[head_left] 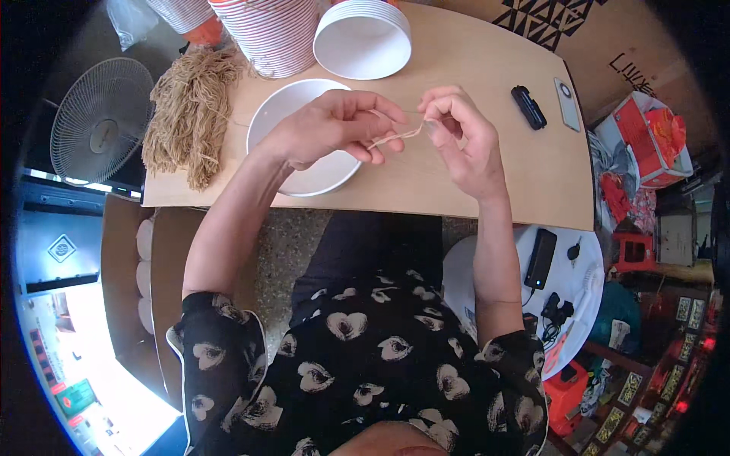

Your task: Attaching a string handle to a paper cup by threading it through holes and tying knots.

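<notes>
Just above the tabletop I hold a short, thin tan string (403, 137) between my two hands. My right hand (473, 140) pinches its right end between thumb and fingertips. The other end runs into the fingers of my left hand (338, 125), which are loosely curled with the thumb side up; the exact grip there is partly hidden. A white bowl (268, 121) stands on the table beneath my left hand and wrist, which cover part of it. To its left lies a thick bundle of tan strings (190, 114), draping over the table's edge.
Stacked bowls (268, 38) and a second stack of white bowls (365, 42) stand at the back. A black case (528, 108) and a phone (566, 104) lie at the right. A fan (103, 125) is left of the table (456, 45); a white stool (578, 304) holds small electronics.
</notes>
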`<state>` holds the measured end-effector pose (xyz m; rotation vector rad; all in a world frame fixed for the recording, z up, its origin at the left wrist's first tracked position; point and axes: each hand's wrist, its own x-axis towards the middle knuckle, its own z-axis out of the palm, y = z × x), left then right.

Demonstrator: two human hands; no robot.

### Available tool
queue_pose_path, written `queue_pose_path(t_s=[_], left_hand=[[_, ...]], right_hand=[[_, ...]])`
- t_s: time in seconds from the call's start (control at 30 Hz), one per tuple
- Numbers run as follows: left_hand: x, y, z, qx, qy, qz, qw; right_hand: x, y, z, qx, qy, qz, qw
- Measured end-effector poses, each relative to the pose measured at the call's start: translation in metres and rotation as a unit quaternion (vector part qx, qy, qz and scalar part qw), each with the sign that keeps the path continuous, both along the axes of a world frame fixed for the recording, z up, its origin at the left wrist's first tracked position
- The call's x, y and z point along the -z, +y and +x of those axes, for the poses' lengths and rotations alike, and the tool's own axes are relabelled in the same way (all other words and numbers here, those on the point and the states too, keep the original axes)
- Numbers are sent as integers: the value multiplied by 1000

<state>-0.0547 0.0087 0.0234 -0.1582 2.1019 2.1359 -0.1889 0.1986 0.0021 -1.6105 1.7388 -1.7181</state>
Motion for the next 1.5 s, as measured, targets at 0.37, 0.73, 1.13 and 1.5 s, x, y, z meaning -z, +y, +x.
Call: queue_pose_path(t_s=[0.37,0.73,1.13,1.5], left_hand=[[-3,-7,-2,98,-54,93,989],[10,-17,-2,6,-24,195,980],[5,-5,3,-20,9,154,988],[6,8,3,-101,67,-22,992]], right_hand=[[-1,-14,-4,-20,-7,1,1000],[-11,-10,-6,-62,58,33,996],[6,-18,5,73,101,5,992],[12,-10,10,15,-18,3,1000]])
